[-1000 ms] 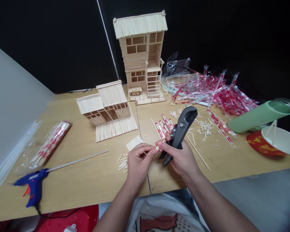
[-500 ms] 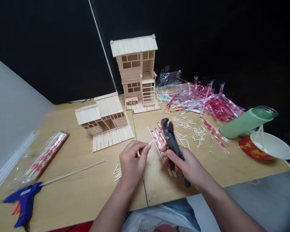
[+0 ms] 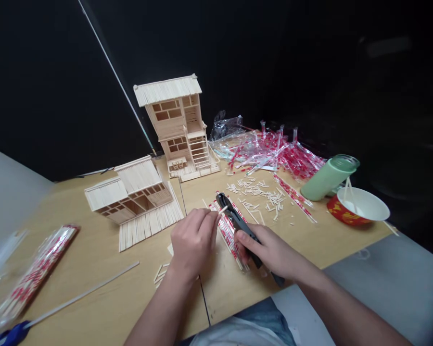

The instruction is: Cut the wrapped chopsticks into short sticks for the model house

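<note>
The left hand (image 3: 194,242) pinches a short wooden stick (image 3: 222,209) at the head of a black ratchet cutter (image 3: 242,228), its handles wrapped in the right hand's (image 3: 270,250) fingers, above wrapped chopsticks (image 3: 228,235); a slipping stick could drag the left fingers (image 3: 212,217) into the cutter.

**Your head camera, looking forward and down across the table**

The view sits at your head, faces over the wooden table (image 3: 94,269) and angles down onto your left hand (image 3: 193,245) and right hand (image 3: 270,252), close up in the lower middle, with your forearms entering from the bottom edge. The table's edges slant across the frame. The stick-built model house (image 3: 176,129) stands farther off, above centre, and the black backdrop (image 3: 310,72) fills the top. This one camera covers the whole scene.
</note>
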Action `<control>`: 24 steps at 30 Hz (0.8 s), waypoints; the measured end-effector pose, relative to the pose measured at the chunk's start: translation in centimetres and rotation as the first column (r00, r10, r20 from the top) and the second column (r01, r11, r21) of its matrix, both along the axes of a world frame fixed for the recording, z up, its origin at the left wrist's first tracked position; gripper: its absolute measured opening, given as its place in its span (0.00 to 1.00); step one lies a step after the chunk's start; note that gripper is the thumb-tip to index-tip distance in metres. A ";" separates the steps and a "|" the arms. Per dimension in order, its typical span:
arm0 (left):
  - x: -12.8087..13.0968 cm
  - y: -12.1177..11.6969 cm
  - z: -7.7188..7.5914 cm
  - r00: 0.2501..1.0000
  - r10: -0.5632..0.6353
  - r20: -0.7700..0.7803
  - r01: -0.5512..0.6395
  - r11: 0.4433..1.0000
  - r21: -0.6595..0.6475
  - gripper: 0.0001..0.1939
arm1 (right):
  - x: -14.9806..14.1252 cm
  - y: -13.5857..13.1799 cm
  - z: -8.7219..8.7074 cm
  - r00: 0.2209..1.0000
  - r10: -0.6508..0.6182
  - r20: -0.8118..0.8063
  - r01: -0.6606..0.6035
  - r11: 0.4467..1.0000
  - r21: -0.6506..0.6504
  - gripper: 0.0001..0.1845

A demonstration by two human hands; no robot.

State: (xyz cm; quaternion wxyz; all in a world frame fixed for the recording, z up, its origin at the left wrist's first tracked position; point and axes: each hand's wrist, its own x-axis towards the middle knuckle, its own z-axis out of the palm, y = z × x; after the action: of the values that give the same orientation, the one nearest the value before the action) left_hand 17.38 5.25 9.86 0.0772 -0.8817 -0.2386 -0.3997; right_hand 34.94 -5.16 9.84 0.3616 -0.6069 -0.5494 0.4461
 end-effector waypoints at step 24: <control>7.9 -0.2 -0.1 0.886 -0.015 -0.463 -0.017 0.998 -0.064 0.07 | 3.4 -1.6 -4.9 0.945 -0.320 -0.072 0.305 0.937 -0.168 0.30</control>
State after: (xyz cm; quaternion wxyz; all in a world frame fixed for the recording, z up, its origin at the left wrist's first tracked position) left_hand 25.26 5.06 9.72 0.1029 -0.9535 -0.2269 -0.1697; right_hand 38.38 -6.81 4.98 0.4061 -0.6901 -0.3913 0.4536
